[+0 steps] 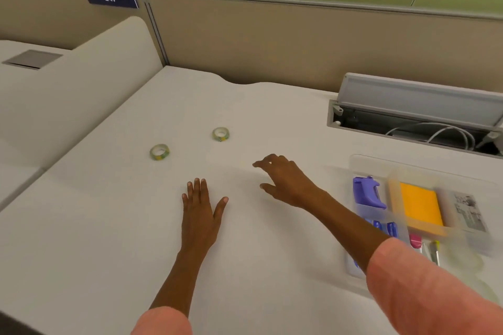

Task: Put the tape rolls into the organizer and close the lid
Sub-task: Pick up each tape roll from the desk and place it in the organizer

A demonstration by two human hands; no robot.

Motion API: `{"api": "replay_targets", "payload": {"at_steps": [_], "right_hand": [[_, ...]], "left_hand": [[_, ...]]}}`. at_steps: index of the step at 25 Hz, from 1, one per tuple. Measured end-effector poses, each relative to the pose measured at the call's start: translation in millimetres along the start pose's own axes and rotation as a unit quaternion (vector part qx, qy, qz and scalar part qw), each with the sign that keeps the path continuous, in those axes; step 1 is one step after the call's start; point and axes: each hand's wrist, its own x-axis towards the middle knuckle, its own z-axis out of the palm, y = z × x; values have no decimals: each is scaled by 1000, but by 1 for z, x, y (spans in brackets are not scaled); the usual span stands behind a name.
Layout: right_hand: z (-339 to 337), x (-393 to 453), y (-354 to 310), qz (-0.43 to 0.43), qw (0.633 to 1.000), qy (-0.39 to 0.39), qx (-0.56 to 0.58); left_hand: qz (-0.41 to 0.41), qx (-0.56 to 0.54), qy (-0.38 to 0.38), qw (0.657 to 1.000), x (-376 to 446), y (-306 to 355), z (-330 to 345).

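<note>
The flat, empty left hand [200,205] rests while the open, empty right hand [283,182] should pinch the nearer tape roll [220,134] gently, then drop it in the blurry organizer [419,214], probably open.

Everything is laid out on the desk [109,225], so take the organizer [419,214] at the right edge as the landmark. Two tape rolls are found well to its left: the nearer tape roll [159,152] further left, the far tape roll [220,134] a bit closer in and further back. Between rolls and organizer the right hand [285,182] is held, the left hand [201,206] laid flat left of it. Just behind the organizer a cable hatch [416,114] is set into the desk.
</note>
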Motion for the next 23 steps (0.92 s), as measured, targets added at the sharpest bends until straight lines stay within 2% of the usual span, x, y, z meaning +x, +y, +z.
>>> {"api": "replay_targets", "payload": {"at_steps": [5, 13, 16, 23], "right_hand": [[12, 71, -5, 4, 999, 2, -33], [43, 153, -13, 30, 996, 8, -83], [49, 159, -15, 25, 994, 13, -104], [44, 125, -12, 31, 998, 33, -45]], "left_hand": [[1, 67, 55, 996, 12, -12, 11], [6, 73, 68, 995, 13, -14, 15], [5, 78, 65, 995, 13, -15, 15], [11, 68, 67, 995, 14, -15, 14]]}}
